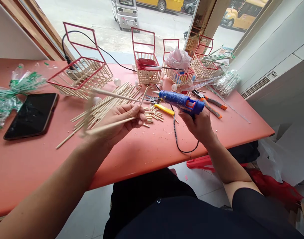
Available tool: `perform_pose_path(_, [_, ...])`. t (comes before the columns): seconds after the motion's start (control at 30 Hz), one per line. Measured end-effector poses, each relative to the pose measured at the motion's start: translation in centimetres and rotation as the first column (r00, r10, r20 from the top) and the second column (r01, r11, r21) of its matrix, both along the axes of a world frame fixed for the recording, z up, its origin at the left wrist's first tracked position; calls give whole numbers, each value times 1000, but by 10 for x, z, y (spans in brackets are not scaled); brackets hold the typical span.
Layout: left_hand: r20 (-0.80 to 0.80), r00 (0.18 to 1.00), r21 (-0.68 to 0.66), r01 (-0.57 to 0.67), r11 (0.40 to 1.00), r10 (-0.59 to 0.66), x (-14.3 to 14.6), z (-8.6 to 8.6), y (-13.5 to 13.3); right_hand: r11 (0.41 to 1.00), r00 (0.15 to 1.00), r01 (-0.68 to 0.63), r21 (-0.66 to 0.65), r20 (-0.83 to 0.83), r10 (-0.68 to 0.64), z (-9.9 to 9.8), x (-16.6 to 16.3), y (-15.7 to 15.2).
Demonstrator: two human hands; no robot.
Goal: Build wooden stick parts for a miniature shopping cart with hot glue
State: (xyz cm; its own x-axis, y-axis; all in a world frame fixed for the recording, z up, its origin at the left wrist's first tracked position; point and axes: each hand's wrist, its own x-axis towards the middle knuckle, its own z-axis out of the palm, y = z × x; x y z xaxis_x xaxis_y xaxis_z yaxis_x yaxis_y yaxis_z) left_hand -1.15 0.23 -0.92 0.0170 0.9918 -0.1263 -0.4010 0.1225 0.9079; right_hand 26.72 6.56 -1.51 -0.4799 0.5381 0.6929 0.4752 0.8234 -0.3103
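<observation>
My left hand (124, 121) is closed on a frame of thin wooden sticks (114, 125), pinching it near one corner; the frame's far end is blurred. In my right hand (200, 124) is a blue hot glue gun (179, 99), its nozzle pointing left toward the frame, a short gap away. A black cord (176, 132) loops down from the gun onto the table. Beyond my hands lie a pile of long wooden sticks (112, 103), several short cut sticks (154, 116) and yellow-handled pliers (165, 109).
Small stick carts with red trim (88, 74) stand along the back of the pink table (132, 156). A black tablet or phone (31, 114) and plastic wrappers (24, 81) lie left. Orange-handled pliers (213, 106) and bundled clear-wrapped sticks (228, 83) lie right. A window is behind.
</observation>
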Motion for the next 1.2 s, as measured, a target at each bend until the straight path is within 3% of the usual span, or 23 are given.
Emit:
perform_pose_path(0.13, [-179,970,139,-143,980,166,-3,-1,-1,982,982,149,116,101,-161,16,19,3])
perform_pose_path(0.23, [-272,938,168,-173,970,214,-2,0,-1,946,932,278,166,194,-307,29,47,14])
perform_pose_path(0.37, [-349,915,144,-162,976,203,-1,2,-3,846,778,504,172,335,-532,31,97,42])
perform_pose_path(0.47, [-371,907,133,-163,978,202,0,4,-4,746,644,638,188,401,-652,15,131,68])
perform_pose_path(0.6, [-380,905,128,-155,980,192,1,6,-5,739,676,643,202,303,-671,-13,157,95])
perform_pose_path(0.7, [-378,911,111,-132,985,165,1,5,-7,736,677,658,161,300,-672,-23,160,99])
perform_pose_path(1.03, [-379,911,81,-141,987,162,1,5,-10,689,513,703,177,544,-664,-21,153,85])
perform_pose_path(1.2, [-348,924,78,-140,987,159,2,5,-9,730,552,658,187,538,-636,-25,155,84])
